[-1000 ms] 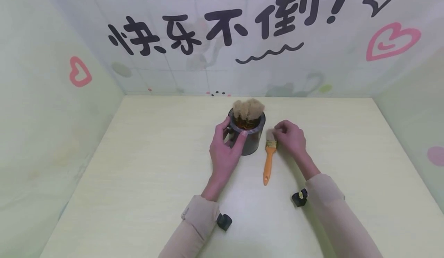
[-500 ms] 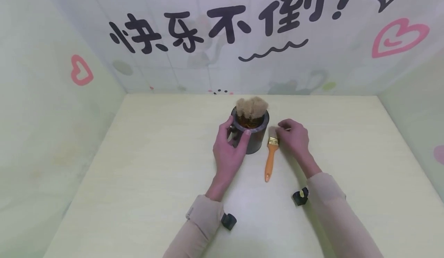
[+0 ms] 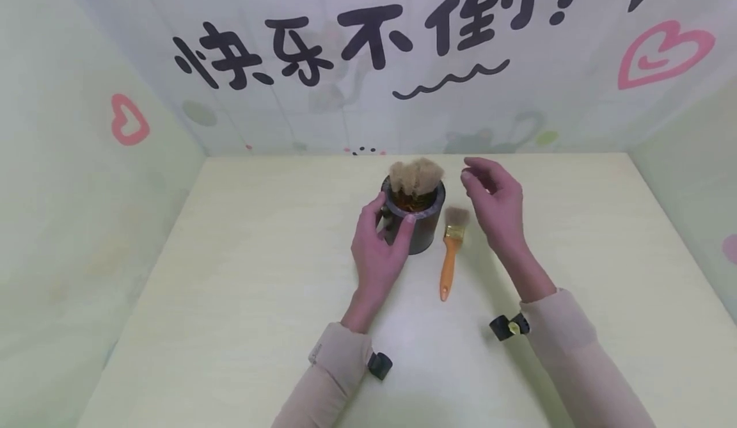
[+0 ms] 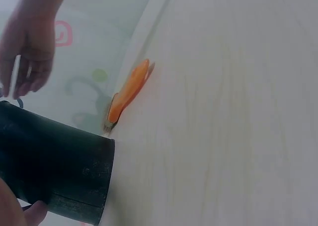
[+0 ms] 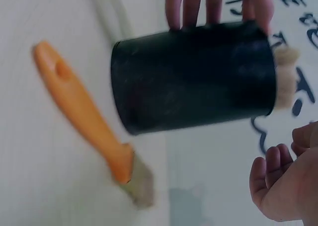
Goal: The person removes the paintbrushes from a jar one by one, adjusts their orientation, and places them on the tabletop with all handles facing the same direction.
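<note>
My left hand (image 3: 377, 245) grips a dark cup (image 3: 423, 233) by its near left side, thumb at the rim. The cup stands upright on the table. Pale brown, bristly tufts (image 3: 416, 177) stick up from its mouth; what lies below them inside is mostly hidden. A flat paintbrush (image 3: 450, 261) with an orange handle and a gold-coloured ferrule lies on the table to the right of the cup, bristles pointing away. Above and right of those bristles is my right hand (image 3: 498, 198), raised, fingers loosely bent and holding nothing. In the right wrist view the paintbrush (image 5: 84, 112) lies apart from that hand.
The pale table (image 3: 259, 255) meets a back wall hanging (image 3: 322, 121) printed with large black characters and hearts. Similar printed side walls (image 3: 80, 223) enclose it left and right. Small black devices (image 3: 380, 366) sit at both wrists.
My right hand has left the bristles of the paintbrush and risen up and to the right, away from it. The left hand keeps its grip on the cup. The paintbrush stays lying there.
</note>
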Demonstrator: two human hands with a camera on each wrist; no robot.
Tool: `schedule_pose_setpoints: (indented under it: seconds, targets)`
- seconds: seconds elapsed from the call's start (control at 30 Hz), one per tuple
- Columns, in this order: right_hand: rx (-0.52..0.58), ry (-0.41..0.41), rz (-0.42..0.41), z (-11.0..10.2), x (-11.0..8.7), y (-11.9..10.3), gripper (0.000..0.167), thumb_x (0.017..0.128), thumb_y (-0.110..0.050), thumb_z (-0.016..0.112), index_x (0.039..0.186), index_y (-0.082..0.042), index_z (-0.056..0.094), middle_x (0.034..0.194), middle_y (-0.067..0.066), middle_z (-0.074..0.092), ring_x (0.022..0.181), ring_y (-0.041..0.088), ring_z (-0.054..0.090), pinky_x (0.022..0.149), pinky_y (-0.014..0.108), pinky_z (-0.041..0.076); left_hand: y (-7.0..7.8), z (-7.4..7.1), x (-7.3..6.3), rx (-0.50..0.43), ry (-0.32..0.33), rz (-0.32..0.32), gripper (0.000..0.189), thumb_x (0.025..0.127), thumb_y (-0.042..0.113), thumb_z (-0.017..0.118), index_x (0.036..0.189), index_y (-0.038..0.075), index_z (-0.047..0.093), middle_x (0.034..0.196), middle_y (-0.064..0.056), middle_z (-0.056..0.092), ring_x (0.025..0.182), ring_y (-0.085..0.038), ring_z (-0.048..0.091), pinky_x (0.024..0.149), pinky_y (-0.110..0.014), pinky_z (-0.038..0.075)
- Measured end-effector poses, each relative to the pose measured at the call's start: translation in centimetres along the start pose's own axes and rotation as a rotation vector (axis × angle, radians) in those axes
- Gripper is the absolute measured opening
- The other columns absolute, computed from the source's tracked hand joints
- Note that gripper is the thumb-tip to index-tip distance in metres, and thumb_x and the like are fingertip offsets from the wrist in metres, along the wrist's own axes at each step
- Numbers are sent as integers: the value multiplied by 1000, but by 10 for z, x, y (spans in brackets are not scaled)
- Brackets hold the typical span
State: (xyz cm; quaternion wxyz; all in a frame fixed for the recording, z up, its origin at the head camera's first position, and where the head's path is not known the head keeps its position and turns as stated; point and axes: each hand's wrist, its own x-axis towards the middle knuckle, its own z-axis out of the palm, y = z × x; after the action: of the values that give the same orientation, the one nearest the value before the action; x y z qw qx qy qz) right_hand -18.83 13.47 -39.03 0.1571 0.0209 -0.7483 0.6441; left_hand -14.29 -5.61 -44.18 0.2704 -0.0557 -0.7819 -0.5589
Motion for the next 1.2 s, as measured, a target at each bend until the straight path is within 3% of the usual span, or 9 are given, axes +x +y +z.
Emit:
schedule_pose_setpoints:
  seconds: [0.1, 0.23, 0.4, 0.53, 0.63, 0.9, 1.2]
  targets:
    - [54, -56, -65, 5, -4, -16, 28, 98, -7, 65, 124, 1, 69, 108, -1, 70, 96, 12, 66, 82, 20, 55, 1, 0, -1, -1, 9, -2, 58, 92, 34, 73, 139, 5, 57, 137, -13, 63, 124, -28, 64, 85, -46, 62]
    - [-48, -124, -88, 8, -3, -29, 29, 98, -8, 65, 126, -2, 70, 119, 7, 71, 101, 16, 68, 89, 22, 55, 2, 1, 2, 7, 5, 7, 57, 92, 34, 73, 138, 5, 57, 138, -13, 63, 123, -28, 65, 84, -45, 62]
    - [-168, -256, -64, 8, 2, -34, 34, 99, -10, 66, 132, -6, 68, 131, 11, 67, 112, 25, 66, 98, 39, 56, 3, 2, 4, 12, -8, -6, 57, 92, 35, 72, 137, 4, 57, 141, -12, 61, 125, -26, 64, 85, -43, 62]
    - [-241, -340, -83, 9, 6, -34, 36, 97, -13, 69, 133, -8, 67, 128, 11, 68, 113, 27, 65, 98, 49, 55, 2, 1, 5, 12, -5, 8, 56, 92, 34, 72, 137, 3, 56, 141, -12, 61, 126, -26, 64, 85, -41, 62]
    - [-283, -321, -136, 11, 8, -32, 33, 96, -12, 72, 128, -8, 70, 120, 12, 72, 106, 26, 68, 93, 46, 57, 0, 1, 5, 12, 2, 31, 55, 93, 33, 73, 136, 3, 56, 139, -13, 62, 124, -26, 65, 83, -40, 62]
    - [-324, -194, -301, 14, 7, -27, 18, 94, -6, 72, 112, -3, 74, 99, 13, 75, 85, 22, 71, 76, 13, 50, -1, 1, 5, 21, 4, 35, 56, 93, 34, 72, 136, 2, 56, 140, -13, 62, 124, -26, 64, 84, -38, 62]
    - [-230, -135, -368, 16, 3, -23, 6, 92, 1, 72, 98, 1, 74, 97, 13, 63, 83, 22, 70, 80, 13, 55, -2, 1, 3, 8, -3, 29, 56, 92, 33, 73, 135, 2, 57, 136, -14, 64, 122, -27, 65, 84, -41, 62]
